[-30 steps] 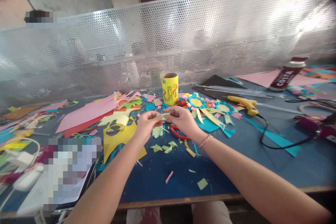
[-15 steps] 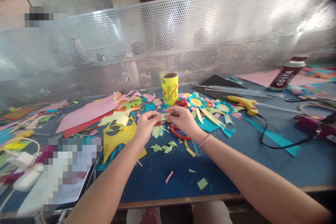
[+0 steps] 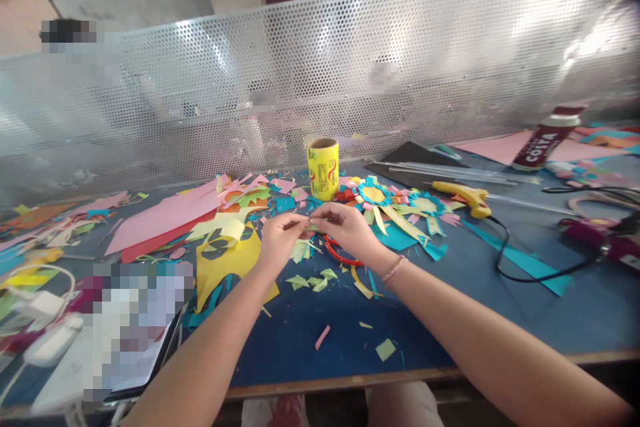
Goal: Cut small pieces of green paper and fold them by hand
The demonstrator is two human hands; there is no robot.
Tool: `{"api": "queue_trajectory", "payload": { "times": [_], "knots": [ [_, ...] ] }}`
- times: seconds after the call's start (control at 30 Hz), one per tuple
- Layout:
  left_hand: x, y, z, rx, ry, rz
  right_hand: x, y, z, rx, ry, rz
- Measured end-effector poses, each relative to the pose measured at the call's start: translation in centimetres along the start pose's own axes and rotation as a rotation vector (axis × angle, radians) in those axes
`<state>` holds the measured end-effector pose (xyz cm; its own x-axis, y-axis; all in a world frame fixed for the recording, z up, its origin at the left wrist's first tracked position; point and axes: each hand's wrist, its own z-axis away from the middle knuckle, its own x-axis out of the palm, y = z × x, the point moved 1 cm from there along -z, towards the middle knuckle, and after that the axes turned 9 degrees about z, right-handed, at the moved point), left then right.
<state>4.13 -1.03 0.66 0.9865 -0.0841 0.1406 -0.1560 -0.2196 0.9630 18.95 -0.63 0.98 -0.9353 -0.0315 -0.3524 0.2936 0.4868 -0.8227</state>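
Note:
My left hand (image 3: 281, 235) and my right hand (image 3: 341, 225) meet over the middle of the table, fingertips pinched together on a small light green paper piece (image 3: 313, 227), mostly hidden by the fingers. Just below them lie several folded light green paper pieces (image 3: 313, 281). Red-handled scissors (image 3: 342, 253) rest beneath my right hand, their blades hidden. Left of my left hand is a yellow paper sheet (image 3: 220, 265) with cut-out holes. A yellow tape roll (image 3: 323, 170) stands upright behind both hands.
Blue paper flowers (image 3: 374, 195) and a yellow glue gun (image 3: 463, 197) with a black cord lie to the right. A dark red bottle (image 3: 547, 140) stands farther right. Pink sheets (image 3: 170, 210) and a tablet (image 3: 145, 347) are on the left. A perforated metal screen (image 3: 300, 73) runs along the back.
My fingertips have drawn closer together, and the green paper between them shows less than before. The things on the table stay where they were.

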Motion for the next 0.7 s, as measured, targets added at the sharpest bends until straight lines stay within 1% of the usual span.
{"api": "queue_trajectory", "payload": {
  "times": [0.17,0.33,0.43,0.7],
  "knots": [
    [-0.1,-0.1,-0.1,0.047,-0.007,-0.029,-0.4,-0.1,-0.2,0.04,0.012,-0.005],
    [0.0,0.3,0.0,0.065,-0.004,-0.056,-0.6,-0.5,-0.3,0.057,-0.01,-0.018],
    [0.1,0.5,0.1,0.072,-0.005,-0.06,-0.7,-0.6,-0.2,0.056,0.005,-0.003],
    [0.0,0.1,-0.1,0.02,-0.008,-0.027,-1.2,-0.6,-0.5,0.063,-0.028,0.086]
  ]
}}
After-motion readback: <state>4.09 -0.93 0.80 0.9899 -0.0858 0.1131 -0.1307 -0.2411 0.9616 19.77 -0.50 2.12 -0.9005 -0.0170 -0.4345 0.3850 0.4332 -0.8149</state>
